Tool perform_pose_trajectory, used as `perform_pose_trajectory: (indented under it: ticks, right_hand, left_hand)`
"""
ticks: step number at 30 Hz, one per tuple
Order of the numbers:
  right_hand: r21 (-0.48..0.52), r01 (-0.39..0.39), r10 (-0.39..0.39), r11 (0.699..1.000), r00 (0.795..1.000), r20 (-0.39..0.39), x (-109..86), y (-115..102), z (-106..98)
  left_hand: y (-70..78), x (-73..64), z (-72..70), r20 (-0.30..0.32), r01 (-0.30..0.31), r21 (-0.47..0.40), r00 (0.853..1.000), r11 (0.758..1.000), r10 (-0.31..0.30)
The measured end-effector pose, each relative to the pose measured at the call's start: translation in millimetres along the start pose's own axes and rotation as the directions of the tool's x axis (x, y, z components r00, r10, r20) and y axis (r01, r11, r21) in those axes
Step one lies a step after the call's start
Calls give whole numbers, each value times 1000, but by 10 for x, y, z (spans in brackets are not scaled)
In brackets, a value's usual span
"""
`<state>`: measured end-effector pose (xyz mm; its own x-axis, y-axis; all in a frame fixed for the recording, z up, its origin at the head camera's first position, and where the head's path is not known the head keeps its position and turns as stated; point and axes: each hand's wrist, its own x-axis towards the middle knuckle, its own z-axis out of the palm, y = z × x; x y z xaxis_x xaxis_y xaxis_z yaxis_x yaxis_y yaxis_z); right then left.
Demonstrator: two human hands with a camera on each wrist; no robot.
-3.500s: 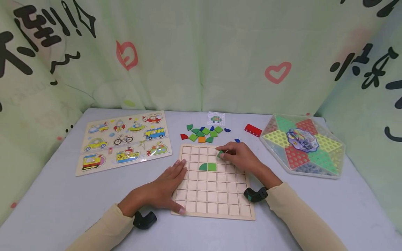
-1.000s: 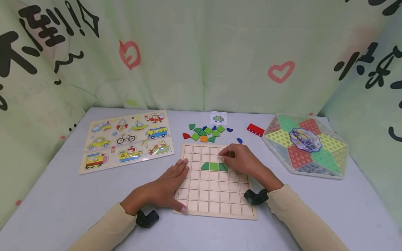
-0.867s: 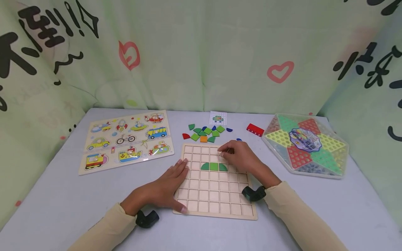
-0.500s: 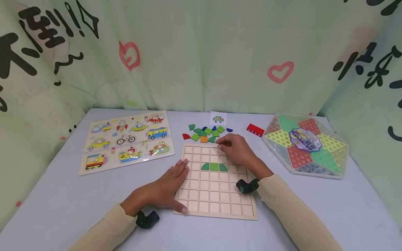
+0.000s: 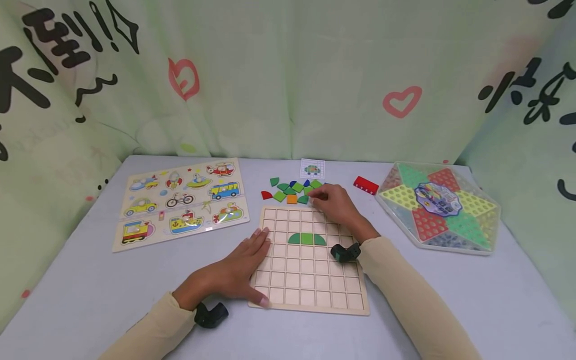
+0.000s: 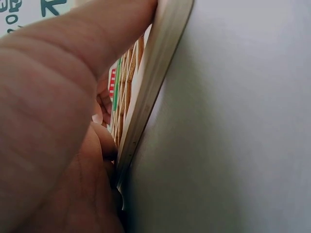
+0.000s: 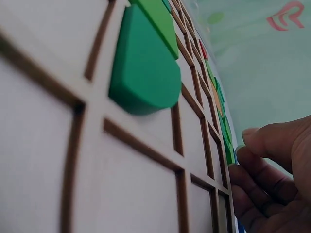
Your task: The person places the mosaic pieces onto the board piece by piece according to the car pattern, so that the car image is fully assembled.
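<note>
My left hand (image 5: 236, 265) lies spread along the left edge of a wooden grid board (image 5: 310, 300), its thumb on the near left corner. In the left wrist view the thumb presses on the board's rim (image 6: 155, 63). On the grid stand a green quarter-round (image 5: 294, 239), a light green square (image 5: 307, 239) and another green quarter-round (image 5: 320, 240) in one row. My right hand (image 5: 333, 202) hovers past the board's far edge, fingertips beside a green tile (image 5: 303, 199) of the loose pile. Thumb and forefinger look slightly apart in the right wrist view; no tile shows clearly between them.
Loose tiles lie behind the board, among them an orange square (image 5: 291, 199) and a red quarter-round (image 5: 266, 195). A pattern card (image 5: 312, 169) is behind them. A vehicle puzzle board (image 5: 180, 200) lies left; a red strip (image 5: 366, 185) and a hexagonal box (image 5: 436, 205) lie right.
Since the oldest frame, the second green quarter-round has gone from my right hand into the grid, right of the square. That hand has then moved back to the loose tiles. My left hand stays put.
</note>
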<state>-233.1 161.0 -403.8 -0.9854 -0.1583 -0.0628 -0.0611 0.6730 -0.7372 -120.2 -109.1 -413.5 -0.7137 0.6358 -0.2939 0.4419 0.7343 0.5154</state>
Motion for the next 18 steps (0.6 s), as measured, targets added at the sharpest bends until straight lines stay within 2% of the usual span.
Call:
perform_pose_trajectory:
  ticks: [6, 18]
  right_hand:
    - [-16, 42, -41, 999, 999, 35, 34, -56, 17]
    - [-40, 38, -35, 999, 997, 73, 107, -51, 60]
  left_hand:
    - [-13, -4, 5, 0, 3, 14, 1000, 1000, -3]
    - [-29, 5, 13, 0, -9, -8, 1000, 1000, 9]
